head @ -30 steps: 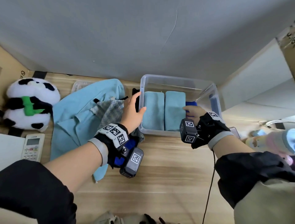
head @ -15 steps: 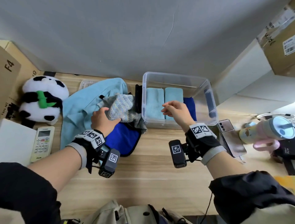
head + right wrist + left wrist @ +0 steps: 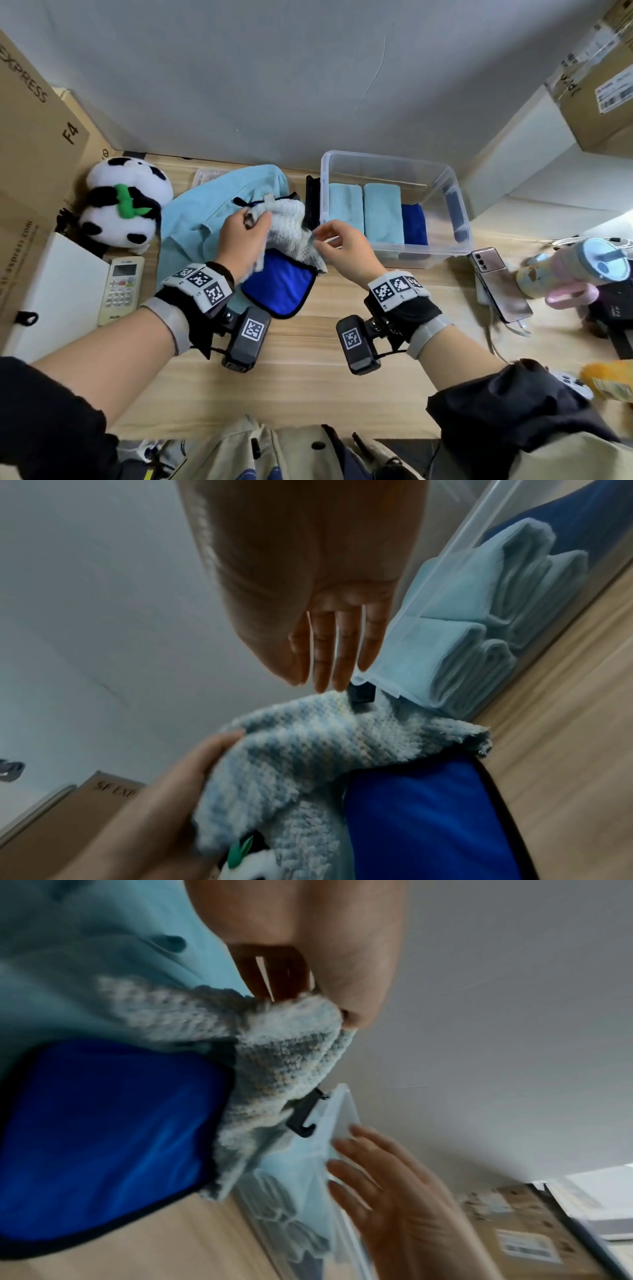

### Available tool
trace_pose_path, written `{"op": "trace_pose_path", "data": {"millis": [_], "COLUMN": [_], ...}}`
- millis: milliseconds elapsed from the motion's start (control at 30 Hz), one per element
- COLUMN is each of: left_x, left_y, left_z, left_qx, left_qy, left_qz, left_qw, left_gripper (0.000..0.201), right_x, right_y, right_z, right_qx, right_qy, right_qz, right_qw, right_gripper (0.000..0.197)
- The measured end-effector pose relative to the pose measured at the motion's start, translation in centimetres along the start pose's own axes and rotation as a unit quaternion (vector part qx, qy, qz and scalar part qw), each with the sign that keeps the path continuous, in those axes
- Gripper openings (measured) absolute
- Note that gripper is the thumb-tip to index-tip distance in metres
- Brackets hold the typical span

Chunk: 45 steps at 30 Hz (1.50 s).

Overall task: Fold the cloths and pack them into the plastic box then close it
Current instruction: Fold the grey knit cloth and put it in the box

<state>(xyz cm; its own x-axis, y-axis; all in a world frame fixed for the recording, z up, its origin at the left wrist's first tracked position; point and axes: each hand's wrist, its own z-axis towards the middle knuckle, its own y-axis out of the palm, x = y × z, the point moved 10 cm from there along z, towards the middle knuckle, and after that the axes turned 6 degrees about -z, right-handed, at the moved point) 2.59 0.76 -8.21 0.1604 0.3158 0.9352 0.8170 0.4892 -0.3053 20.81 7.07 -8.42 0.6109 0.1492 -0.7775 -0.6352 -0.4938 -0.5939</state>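
A clear plastic box (image 3: 459,219) stands open at the back of the table. It holds two folded light blue cloths (image 3: 363,212) and a folded dark blue cloth (image 3: 414,222). My left hand (image 3: 253,222) grips a grey-white knitted cloth (image 3: 291,226) and holds it bunched just left of the box. The same cloth (image 3: 284,1053) hangs from the left hand's pinching fingers (image 3: 308,988). My right hand (image 3: 325,236) hovers at the cloth's right edge, its fingers (image 3: 329,656) straight just above the knit (image 3: 308,750). Under it lies a flat blue cloth with black trim (image 3: 279,287).
A light blue shirt (image 3: 212,212) lies spread left of the box, partly over a clear lid (image 3: 205,174). A panda plush (image 3: 126,202), a remote control (image 3: 120,289) and cardboard boxes sit at the left. A phone (image 3: 500,287) and a tumbler (image 3: 575,267) lie at the right.
My left hand left the box's edge, took hold of the knitted cloth and raised it. My right hand came out of the box and moved left to the cloth.
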Motion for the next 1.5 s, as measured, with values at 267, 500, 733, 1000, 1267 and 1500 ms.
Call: {"op": "trace_pose_path", "data": {"millis": [267, 500, 733, 1000, 1267, 1500], "left_x": [5.5, 6.1, 5.5, 7.4, 3.7, 2.7], "left_y": [2.9, 5.3, 7.4, 10.3, 13.9, 14.4], "left_z": [-3.2, -5.7, -6.8, -9.8, -14.9, -13.3], "left_qx": [-0.098, -0.168, -0.178, -0.286, -0.496, -0.391], "left_qy": [0.006, -0.007, -0.014, 0.066, -0.004, 0.03], "left_qz": [-0.186, -0.205, -0.165, -0.112, 0.033, 0.032], "left_qw": [0.978, 0.964, 0.97, 0.949, 0.867, 0.919], "left_gripper": [0.02, 0.014, 0.033, 0.039, 0.011, 0.014], "right_x": [-4.1, -3.5, -2.2, 1.2, 3.1, 1.8], "right_y": [0.9, -0.7, -6.0, -13.9, -18.8, -19.1], "right_z": [-2.3, -5.5, -8.5, -9.8, -11.6, -13.0], "right_qx": [-0.006, 0.001, 0.134, 0.282, 0.332, 0.305], "right_qy": [-0.07, -0.12, -0.146, -0.058, -0.035, -0.074], "right_qz": [0.039, -0.003, -0.007, 0.128, 0.2, 0.135], "right_qw": [0.997, 0.993, 0.98, 0.949, 0.921, 0.94], "right_gripper": [0.055, 0.056, 0.024, 0.024, 0.023, 0.009]}}
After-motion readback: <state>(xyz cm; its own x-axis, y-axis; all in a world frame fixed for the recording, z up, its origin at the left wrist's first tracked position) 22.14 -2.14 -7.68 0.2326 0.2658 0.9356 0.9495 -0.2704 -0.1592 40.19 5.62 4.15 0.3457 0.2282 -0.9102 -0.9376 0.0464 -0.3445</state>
